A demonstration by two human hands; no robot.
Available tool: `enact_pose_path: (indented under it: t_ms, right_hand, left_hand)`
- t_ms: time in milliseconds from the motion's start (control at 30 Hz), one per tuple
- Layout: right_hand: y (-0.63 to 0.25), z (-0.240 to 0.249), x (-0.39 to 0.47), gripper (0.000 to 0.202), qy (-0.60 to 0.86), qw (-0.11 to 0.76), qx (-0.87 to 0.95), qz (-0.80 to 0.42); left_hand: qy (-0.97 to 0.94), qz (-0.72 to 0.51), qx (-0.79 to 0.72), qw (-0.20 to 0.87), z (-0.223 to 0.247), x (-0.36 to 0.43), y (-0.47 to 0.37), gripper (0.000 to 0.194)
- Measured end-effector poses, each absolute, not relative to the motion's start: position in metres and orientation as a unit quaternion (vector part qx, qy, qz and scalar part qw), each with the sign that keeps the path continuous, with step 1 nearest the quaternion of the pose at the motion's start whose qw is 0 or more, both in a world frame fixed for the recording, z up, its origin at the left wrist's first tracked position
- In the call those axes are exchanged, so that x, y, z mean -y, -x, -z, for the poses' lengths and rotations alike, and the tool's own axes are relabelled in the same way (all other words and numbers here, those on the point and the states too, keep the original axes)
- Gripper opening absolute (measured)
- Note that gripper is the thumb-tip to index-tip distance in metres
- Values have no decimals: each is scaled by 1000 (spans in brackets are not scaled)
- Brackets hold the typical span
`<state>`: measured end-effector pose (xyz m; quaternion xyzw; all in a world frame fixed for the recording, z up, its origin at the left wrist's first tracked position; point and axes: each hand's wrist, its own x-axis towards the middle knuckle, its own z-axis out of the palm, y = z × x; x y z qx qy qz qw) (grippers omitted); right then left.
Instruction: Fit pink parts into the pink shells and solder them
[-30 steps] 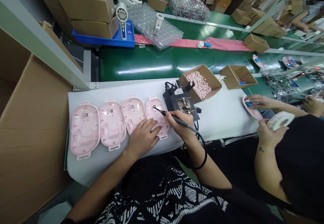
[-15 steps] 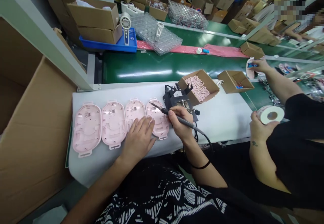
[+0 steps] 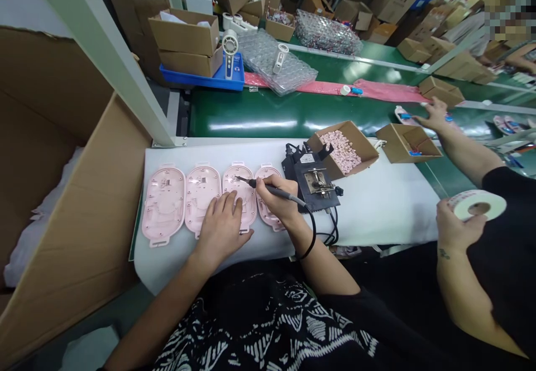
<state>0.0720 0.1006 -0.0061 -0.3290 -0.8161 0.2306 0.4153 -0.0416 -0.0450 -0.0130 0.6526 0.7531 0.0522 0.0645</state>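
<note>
Several pale pink plastic shells lie side by side in a row on the white work surface. My right hand [image 3: 278, 198] is closed around a soldering iron [image 3: 274, 190], its tip pointing left over the upper part of the third shell [image 3: 238, 178] from the left. On the lower part of that same shell, my left hand [image 3: 221, 223] rests with its fingers stretched out. The second shell [image 3: 202, 184] is just beside those fingers. My right hand partly covers the rightmost shell [image 3: 268, 172]. At the far left is another shell [image 3: 163, 203], fully visible.
A black metal device [image 3: 312, 184] with cables stands right of my right hand, before a carton of small pink parts [image 3: 343, 150]. A large cardboard box [image 3: 79, 214] borders the left side. At right, a co-worker's hand holds a label roll [image 3: 477, 206]; their other hand reaches over the green conveyor [image 3: 251, 114].
The soldering iron's tip has shifted from the rightmost shell to the third one, and my left hand now lies over that shell. The co-worker's far hand has let go of a pink piece.
</note>
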Motion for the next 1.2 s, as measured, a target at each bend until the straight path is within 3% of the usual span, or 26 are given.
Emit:
enact_pose_path:
  t_ms: [1200]
  right_hand:
    - [-79, 16, -97, 28, 354, 374, 813, -272]
  left_hand:
    - [-646, -87, -756, 64, 17, 47, 41, 73]
